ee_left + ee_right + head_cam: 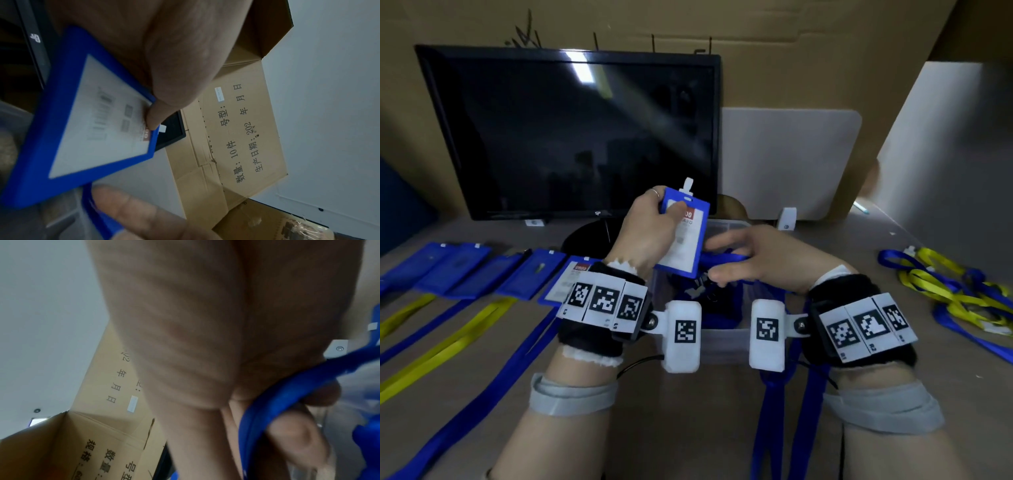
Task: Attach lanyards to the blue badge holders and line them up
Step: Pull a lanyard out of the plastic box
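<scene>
— What's on the desk (688, 428)?
— A row of badge holders (482, 270) at the left.
— And the hands?
— Left hand (645, 236) grips a blue badge holder (685, 240) upright; right hand (756, 257) pinches a blue lanyard (726, 258) beside it.

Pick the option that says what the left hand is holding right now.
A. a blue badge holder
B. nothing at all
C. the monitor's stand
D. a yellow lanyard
A: the left hand grips a blue badge holder with a white card inside, raised in front of the monitor, while the right hand holds a blue lanyard.
</scene>
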{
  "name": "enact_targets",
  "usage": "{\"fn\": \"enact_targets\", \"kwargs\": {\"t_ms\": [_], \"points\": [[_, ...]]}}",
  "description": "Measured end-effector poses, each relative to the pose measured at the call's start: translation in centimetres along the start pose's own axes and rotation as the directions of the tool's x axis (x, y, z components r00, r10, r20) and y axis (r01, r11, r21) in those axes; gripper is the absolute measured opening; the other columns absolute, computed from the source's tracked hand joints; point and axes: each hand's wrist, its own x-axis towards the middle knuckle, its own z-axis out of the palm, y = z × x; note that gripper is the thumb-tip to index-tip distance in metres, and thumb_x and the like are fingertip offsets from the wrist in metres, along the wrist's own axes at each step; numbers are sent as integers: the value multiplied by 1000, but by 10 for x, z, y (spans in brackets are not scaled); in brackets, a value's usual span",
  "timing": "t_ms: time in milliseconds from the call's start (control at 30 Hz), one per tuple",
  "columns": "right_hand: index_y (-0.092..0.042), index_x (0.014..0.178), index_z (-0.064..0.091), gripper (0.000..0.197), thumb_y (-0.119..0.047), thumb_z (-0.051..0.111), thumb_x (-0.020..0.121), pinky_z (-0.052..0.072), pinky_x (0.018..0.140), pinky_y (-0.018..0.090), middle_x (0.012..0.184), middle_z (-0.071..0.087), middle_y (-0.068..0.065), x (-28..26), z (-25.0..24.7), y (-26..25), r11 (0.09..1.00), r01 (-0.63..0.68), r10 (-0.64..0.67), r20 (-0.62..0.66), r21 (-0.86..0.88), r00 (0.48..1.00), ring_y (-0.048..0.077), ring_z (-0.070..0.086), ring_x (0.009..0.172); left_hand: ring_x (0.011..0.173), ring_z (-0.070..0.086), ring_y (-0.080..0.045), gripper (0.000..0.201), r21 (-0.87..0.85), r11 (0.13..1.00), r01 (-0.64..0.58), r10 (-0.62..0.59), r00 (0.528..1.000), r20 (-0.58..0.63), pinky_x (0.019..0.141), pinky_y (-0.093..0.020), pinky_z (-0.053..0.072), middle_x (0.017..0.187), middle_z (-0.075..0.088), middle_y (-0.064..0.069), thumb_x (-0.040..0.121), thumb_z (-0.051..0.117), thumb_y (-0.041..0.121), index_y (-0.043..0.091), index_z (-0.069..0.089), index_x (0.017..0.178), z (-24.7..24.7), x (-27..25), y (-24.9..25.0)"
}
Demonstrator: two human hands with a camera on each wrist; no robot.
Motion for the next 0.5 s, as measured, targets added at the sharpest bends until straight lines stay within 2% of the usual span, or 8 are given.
{"fn": "enact_targets", "kwargs": {"t_ms": [67,133,200,267,400,467,500], "points": [[-28,118,72,39,-30,79,80,52,100,34,93,78,-8,1,-2,4,999,-21,19,-77,-30,997,6,71,98,92,70,-22,8,71,997,12,-13,1000,12,83,-41,58,97,73,1,100,55,25,25,63,101,-4,0,-2],[-27,102,77,20,-24,77,82,55,95,33,90,78,-6,2,-2,10,999,-39,34,-209,-23,977,8,72,93,93,69,-22,12,143,990,16,-21,999,33,86,-41,57,99,72,1,99,55,27,24,64,107,-5,-1,-4],[-25,95,76,13,-20,76,83,56,82,23,85,76,-5,2,-3,13,999,-48,37,-340,-25,940,9,71,84,94,69,-22,18,201,979,29,-37,999,36,87,-42,57,101,72,-1,99,56,28,20,65,112,-6,-2,-5],[-25,93,74,14,-15,77,83,52,72,15,84,73,-6,3,-4,15,1000,-24,19,-443,-8,896,7,68,79,94,70,-23,20,228,973,48,-60,997,45,88,-43,58,101,72,-3,98,56,28,18,66,112,-7,-2,-6],[-29,79,69,30,0,70,85,55,77,26,80,73,-7,4,-8,12,986,147,-71,-617,74,784,8,67,76,92,68,-25,20,333,942,53,-65,998,24,82,-37,56,95,72,-7,98,54,21,12,69,106,-11,-2,-7],[-28,81,68,33,5,67,86,56,79,23,81,72,-9,2,-8,3,955,273,-129,-670,114,731,5,68,77,90,68,-27,20,363,930,65,-70,998,0,77,-37,56,91,71,-9,97,53,18,10,71,101,-12,-2,-8],[-25,83,68,32,7,66,86,56,79,20,81,72,-10,2,-7,-2,926,347,-162,-672,149,723,3,69,79,89,69,-28,19,358,931,74,-80,997,3,77,-38,57,89,71,-10,97,53,18,10,71,96,-12,-2,-8]]}}
